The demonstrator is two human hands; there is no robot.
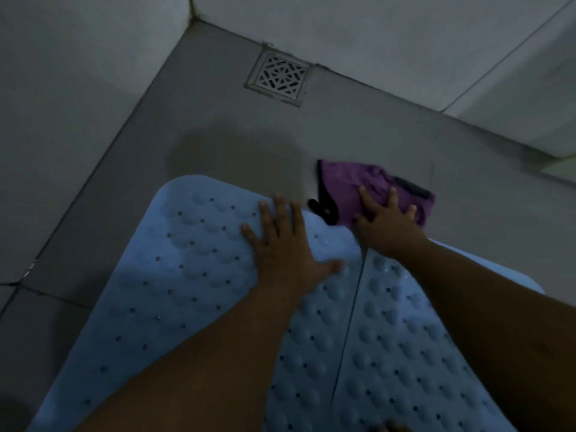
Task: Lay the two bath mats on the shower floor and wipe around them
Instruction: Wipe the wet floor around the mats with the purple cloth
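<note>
Your forearms cross two pale blue bath mats lying edge to edge on the grey shower floor (218, 132). Your left hand (280, 244) presses flat, fingers spread, on the left mat (187, 260). Just right of it, your right hand (386, 222) lies flat with fingers apart on a purple cloth (352, 185) beyond the right mat (405, 338). Ahead of both hands sits a square drain (278, 77).

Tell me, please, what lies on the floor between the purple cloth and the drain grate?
Nothing lies there. In the head view the stretch between the purple cloth and the drain grate is bare grey floor, with only a darker patch to its left.
</note>
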